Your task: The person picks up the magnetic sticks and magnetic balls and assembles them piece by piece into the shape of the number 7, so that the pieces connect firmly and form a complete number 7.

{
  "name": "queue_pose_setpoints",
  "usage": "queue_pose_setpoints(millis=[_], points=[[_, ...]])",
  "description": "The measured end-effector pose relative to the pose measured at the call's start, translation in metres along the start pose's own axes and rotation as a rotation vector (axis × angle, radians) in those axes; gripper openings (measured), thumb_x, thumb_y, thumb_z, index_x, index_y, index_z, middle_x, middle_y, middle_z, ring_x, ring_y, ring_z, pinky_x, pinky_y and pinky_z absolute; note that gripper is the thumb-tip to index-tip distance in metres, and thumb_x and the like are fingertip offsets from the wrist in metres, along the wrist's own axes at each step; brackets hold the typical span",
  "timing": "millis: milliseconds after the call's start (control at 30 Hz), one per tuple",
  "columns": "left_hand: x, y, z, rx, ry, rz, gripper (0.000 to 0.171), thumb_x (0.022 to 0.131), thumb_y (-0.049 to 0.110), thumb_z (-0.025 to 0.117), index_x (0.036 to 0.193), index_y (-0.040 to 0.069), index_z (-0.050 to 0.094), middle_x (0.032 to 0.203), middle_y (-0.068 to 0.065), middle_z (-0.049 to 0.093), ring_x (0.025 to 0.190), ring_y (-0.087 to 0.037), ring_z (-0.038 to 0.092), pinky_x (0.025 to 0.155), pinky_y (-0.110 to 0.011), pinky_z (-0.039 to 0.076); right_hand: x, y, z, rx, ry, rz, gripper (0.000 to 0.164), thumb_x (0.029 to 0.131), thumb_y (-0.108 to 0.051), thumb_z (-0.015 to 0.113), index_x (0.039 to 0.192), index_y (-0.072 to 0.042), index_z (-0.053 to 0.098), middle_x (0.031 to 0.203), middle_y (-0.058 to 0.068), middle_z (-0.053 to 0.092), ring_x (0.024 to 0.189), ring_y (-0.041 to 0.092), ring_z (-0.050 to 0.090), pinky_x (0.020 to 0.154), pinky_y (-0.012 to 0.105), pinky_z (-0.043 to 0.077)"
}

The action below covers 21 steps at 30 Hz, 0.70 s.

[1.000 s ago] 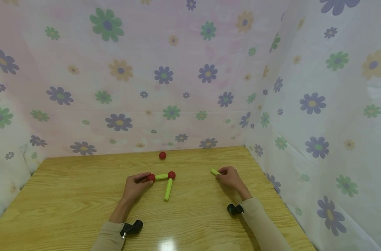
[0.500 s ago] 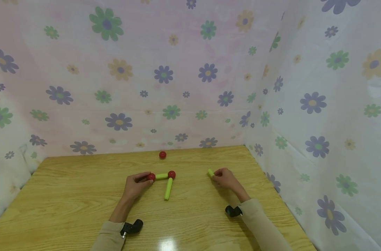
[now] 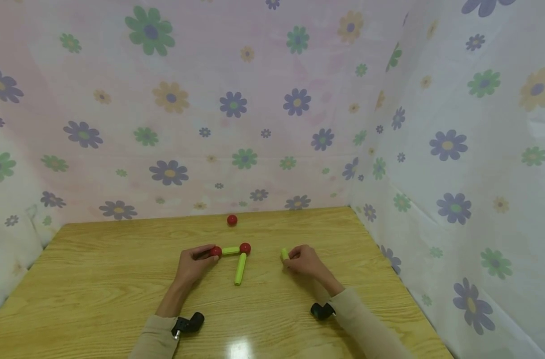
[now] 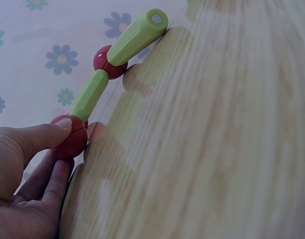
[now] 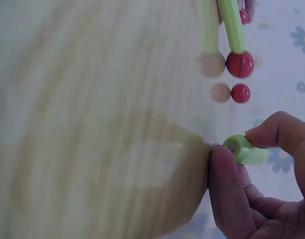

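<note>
On the wooden table, my left hand [image 3: 193, 269] pinches a red ball [image 3: 216, 252] between thumb and fingers. From that ball a short green magnetic rod [image 3: 230, 251] runs right to a second red ball [image 3: 245, 248]. A longer green rod [image 3: 240, 270] extends from this second ball towards me, showing a grey disc on its free end in the left wrist view. To the right, my right hand [image 3: 305, 262] holds a green magnetic rod [image 5: 251, 151] by thumb and fingertips. Its grey end disc shows in the right wrist view. This rod is apart from the joined pieces.
A loose red ball [image 3: 232, 220] lies near the far edge of the table [image 3: 119, 279]. Flower-patterned cloth [image 3: 272, 99] hangs behind the table and along its sides. A black camera is strapped to each wrist.
My right hand has moved left with its green rod, closer to the joined pieces, and the rod has turned to point more away from me. My left hand keeps its grip in place.
</note>
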<state>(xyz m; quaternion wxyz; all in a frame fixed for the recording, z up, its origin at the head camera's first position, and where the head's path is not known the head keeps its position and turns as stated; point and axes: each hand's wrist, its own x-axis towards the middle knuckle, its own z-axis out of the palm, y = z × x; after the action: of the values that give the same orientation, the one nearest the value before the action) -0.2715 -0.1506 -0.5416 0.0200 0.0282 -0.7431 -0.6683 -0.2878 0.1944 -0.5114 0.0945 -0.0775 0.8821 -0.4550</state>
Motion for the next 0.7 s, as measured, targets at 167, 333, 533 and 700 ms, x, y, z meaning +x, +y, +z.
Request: queue_pose_setpoints(millis=[167, 333, 533, 700], points=[[0.002, -0.001, 0.001, 0.000, 0.005, 0.002, 0.041, 0.088, 0.001, 0.078, 0.127, -0.004, 0.069, 0.132, -0.026, 0.064, 0.121, -0.035, 0.064, 0.082, -0.014, 0.053, -0.002, -0.004, 0.013, 0.078, -0.064, -0.008, 0.033, 0.090, -0.011, 0.071, 0.113, 0.011, 0.066, 0.087, 0.011, 0.074, 0.068, 0.018, 0.072, 0.063, 0.032, 0.060], [0.002, -0.001, 0.002, -0.003, 0.008, 0.003, 0.041, 0.088, 0.001, 0.078, 0.127, -0.004, 0.069, 0.131, -0.026, 0.065, 0.120, -0.034, 0.065, 0.081, -0.014, 0.053, -0.006, -0.011, 0.024, 0.137, -0.132, -0.007, 0.036, 0.089, -0.010, 0.068, 0.117, 0.013, 0.065, 0.091, 0.013, 0.074, 0.072, 0.022, 0.074, 0.066, 0.035, 0.061], [-0.001, 0.000, 0.001, 0.001, 0.012, -0.002, 0.041, 0.087, 0.002, 0.079, 0.127, -0.004, 0.069, 0.130, -0.026, 0.065, 0.118, -0.033, 0.065, 0.080, -0.013, 0.053, -0.021, -0.021, 0.043, 0.229, -0.283, 0.067, 0.017, 0.086, -0.008, 0.066, 0.098, 0.004, 0.067, 0.085, 0.008, 0.071, 0.073, 0.017, 0.074, 0.069, 0.031, 0.062], [-0.001, 0.000, 0.001, -0.006, 0.003, 0.018, 0.042, 0.087, 0.003, 0.080, 0.127, -0.005, 0.068, 0.129, -0.027, 0.065, 0.116, -0.033, 0.066, 0.078, -0.014, 0.054, -0.035, -0.030, 0.060, 0.313, -0.447, 0.086, 0.012, 0.090, -0.010, 0.069, 0.080, -0.005, 0.066, 0.076, 0.005, 0.072, 0.068, 0.013, 0.072, 0.065, 0.026, 0.060]])
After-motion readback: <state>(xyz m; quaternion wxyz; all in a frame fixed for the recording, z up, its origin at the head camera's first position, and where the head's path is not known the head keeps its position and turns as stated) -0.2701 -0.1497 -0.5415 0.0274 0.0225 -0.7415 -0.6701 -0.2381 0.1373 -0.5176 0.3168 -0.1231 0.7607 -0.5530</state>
